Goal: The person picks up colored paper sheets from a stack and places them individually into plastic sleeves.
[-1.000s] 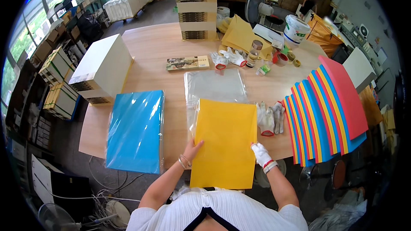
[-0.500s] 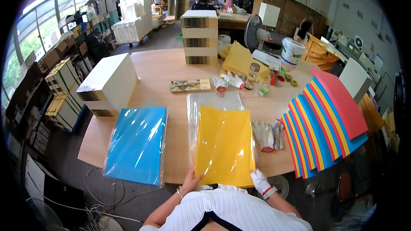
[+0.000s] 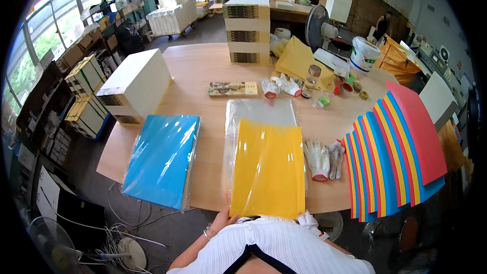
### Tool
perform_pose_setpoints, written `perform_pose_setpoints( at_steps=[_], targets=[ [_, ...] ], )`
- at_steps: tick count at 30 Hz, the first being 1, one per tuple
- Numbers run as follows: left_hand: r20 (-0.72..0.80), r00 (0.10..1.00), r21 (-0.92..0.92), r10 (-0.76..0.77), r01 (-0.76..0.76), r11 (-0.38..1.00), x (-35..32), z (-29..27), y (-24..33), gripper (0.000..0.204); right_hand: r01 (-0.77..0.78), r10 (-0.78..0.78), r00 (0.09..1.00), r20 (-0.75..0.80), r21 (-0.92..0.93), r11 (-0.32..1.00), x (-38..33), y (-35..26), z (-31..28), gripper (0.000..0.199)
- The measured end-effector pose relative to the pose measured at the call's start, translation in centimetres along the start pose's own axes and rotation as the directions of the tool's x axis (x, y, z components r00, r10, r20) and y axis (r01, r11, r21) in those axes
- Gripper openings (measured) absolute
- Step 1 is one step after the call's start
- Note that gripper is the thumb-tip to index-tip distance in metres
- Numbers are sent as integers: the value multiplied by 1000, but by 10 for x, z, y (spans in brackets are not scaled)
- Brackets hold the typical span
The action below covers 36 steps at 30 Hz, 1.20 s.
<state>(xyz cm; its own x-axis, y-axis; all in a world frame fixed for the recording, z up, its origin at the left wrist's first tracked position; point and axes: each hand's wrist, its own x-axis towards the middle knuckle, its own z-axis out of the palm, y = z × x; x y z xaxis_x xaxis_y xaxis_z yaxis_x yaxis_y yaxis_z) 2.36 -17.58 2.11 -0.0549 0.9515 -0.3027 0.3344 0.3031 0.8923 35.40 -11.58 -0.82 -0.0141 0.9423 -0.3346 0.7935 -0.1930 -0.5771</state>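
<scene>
A yellow sheet or thin stack (image 3: 269, 167) in a shiny clear plastic sleeve lies in front of me, its near edge against my body. My bare left hand (image 3: 222, 221), with a bracelet at the wrist, is closed on its near left corner. At the near right corner is my right hand (image 3: 309, 221) in a white glove, its fingers closed on the edge and partly hidden by the packet. Under the yellow packet, clear plastic sleeves (image 3: 259, 106) stick out at the far side. A plastic-wrapped blue stack (image 3: 165, 160) rests to the left.
Fanned red, yellow and blue sheets (image 3: 373, 165) stand at the right, beside spare gloves (image 3: 318, 160). Farther back are a banded book stack (image 3: 247, 30), a long printed box (image 3: 232, 89), a glass jar (image 3: 311, 78) and a white bucket (image 3: 364, 53). A white block of books (image 3: 139, 83) sits left.
The view has shifted, so the table objects appear moved. The yellow packet stays between my hands. My right hand has drawn in closer to my body, more hidden beside the packet's corner.
</scene>
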Motion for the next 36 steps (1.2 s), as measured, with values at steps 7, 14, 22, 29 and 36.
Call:
perform_pose_setpoints(
  at_steps=[7, 14, 22, 29, 36],
  targets=[
    [19, 999, -624, -42, 44, 780, 23, 24, -15, 27, -86, 17, 995, 100, 746, 661, -1, -13, -24, 28],
    [-75, 992, -126, -97, 87, 988, 2, 12, -17, 27, -145, 95, 989, 112, 646, 749, -9, 20, -7, 14],
    [159, 950, -255, -268, 302, 918, -28, 8, -59, 34, -154, 148, 905, -400, 18, 988, -58, -13, -16, 24],
    [345, 886, -489, -310, 451, 747, -49, 9, -73, 45, 533, -497, 815, -296, 51, 844, -91, -113, 60, 10],
    [345, 827, -785, -444, 513, 347, -52, 30, -92, 32, 582, -559, 812, 169, -144, 800, -88, -171, 131, 11]
  ],
)
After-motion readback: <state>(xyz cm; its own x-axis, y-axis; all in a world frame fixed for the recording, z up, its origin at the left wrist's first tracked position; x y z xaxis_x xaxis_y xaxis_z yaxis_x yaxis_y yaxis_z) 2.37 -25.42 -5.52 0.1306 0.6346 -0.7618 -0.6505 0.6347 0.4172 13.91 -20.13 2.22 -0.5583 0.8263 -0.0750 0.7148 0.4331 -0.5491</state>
